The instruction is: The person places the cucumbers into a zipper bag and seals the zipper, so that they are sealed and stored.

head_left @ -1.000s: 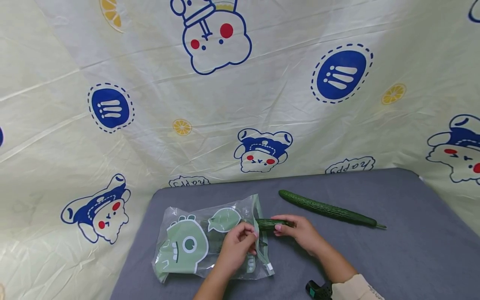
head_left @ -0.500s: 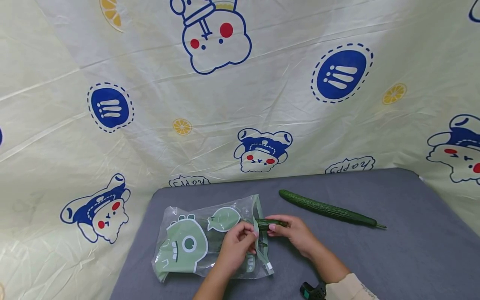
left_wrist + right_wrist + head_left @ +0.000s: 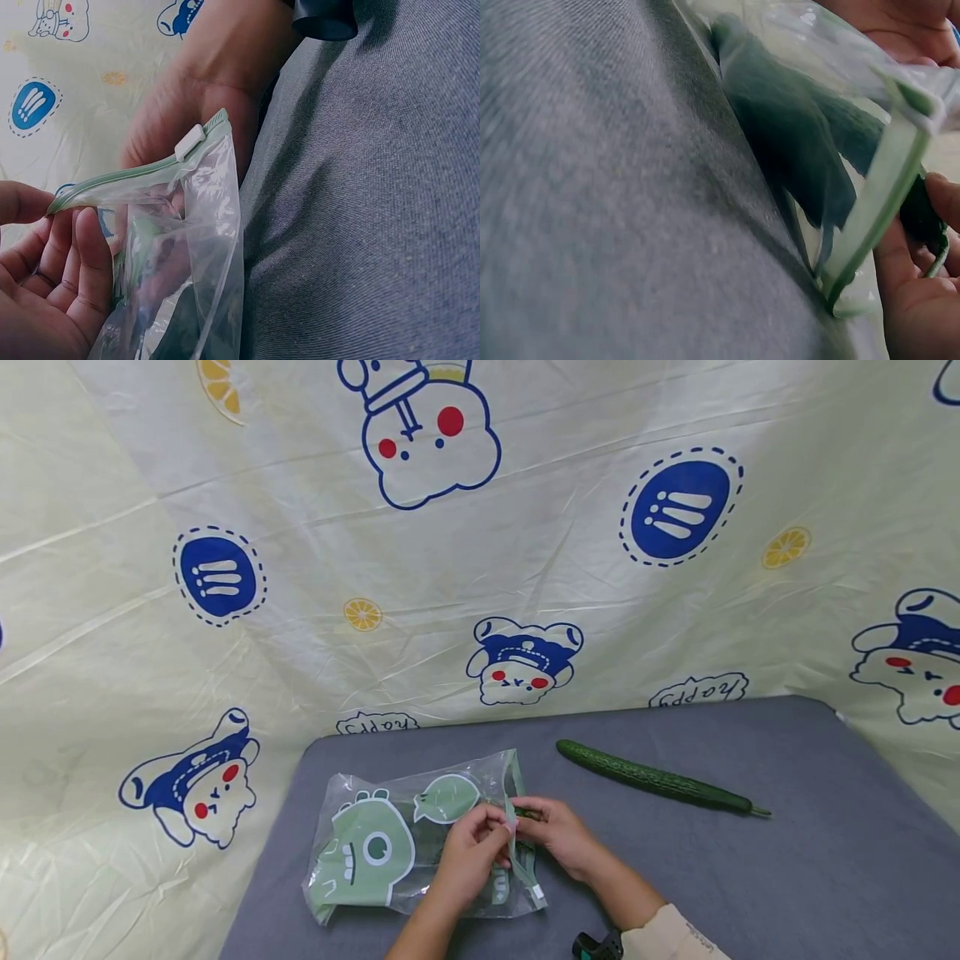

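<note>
Left hand (image 3: 468, 860) pinches green zip edge of clear zip bag (image 3: 375, 860), thumb against fingers. Right hand (image 3: 562, 842) right at bag mouth, gripping stem end of cucumber (image 3: 922, 214), rest of it inside bag. Second cucumber (image 3: 780, 139) next to it in there, kinda hazy through plastic. White slider (image 3: 537, 893) at near corner. Bag lies on gray tabletop (image 3: 750, 885), green cartoon monster print facing up. Loose cucumber (image 3: 660, 778) farther back on right, slanted. Cartoon-print sheet (image 3: 420, 568) hangs behind.

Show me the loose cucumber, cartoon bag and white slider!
Loose cucumber (image 3: 652, 779), head view: middle of its length.
Cartoon bag (image 3: 393, 860), head view: its green print.
White slider (image 3: 190, 143), left wrist view: its broad face.
</note>
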{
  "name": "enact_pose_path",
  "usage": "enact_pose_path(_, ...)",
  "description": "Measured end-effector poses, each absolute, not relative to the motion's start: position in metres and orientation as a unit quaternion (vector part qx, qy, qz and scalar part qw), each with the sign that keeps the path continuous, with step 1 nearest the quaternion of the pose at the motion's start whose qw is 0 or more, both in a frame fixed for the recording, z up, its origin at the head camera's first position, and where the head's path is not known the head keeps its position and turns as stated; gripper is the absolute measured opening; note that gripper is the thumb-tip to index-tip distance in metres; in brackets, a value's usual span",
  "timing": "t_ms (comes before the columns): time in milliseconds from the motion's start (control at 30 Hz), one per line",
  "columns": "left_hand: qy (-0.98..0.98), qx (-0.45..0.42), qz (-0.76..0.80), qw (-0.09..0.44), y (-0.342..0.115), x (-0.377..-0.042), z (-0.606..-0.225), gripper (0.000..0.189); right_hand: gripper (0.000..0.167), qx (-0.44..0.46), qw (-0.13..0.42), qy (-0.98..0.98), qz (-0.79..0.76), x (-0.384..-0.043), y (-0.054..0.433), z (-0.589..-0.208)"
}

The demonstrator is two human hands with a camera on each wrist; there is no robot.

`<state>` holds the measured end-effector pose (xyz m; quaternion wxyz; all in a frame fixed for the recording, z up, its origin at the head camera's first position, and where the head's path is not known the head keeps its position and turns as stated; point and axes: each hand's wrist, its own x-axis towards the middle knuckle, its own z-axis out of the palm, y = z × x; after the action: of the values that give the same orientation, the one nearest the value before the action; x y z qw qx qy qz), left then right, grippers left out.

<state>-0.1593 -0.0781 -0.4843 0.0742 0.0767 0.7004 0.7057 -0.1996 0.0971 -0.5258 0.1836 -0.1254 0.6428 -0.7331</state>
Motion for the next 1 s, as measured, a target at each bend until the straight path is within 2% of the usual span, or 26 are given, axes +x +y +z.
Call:
enact_pose_path(233,0.699,0.077,0.707,0.072,-0.078,-0.160,-0.484,0.018,0.054,-0.129,0.201,0.635,-0.735,-0.201,0.094,-0.526)
enact_pose_path(633,0.696,0.082,0.710,0.068,-0.078,-0.160,-0.485,0.017,0.045,-0.128,0.153,0.687,-0.699,-0.207,0.100,-0.529)
enact_pose_path(800,0.696,0.084,0.711,0.062,-0.078,-0.160,-0.486,0.016,0.043,-0.128,0.118,0.700,-0.692,-0.206,0.092,-0.527)
enact_pose_path(1000,0.694,0.085,0.712,0.062,-0.077,-0.159,-0.486,0.015,0.035,-0.126,0.107,0.685,-0.709,-0.206,0.080,-0.529)
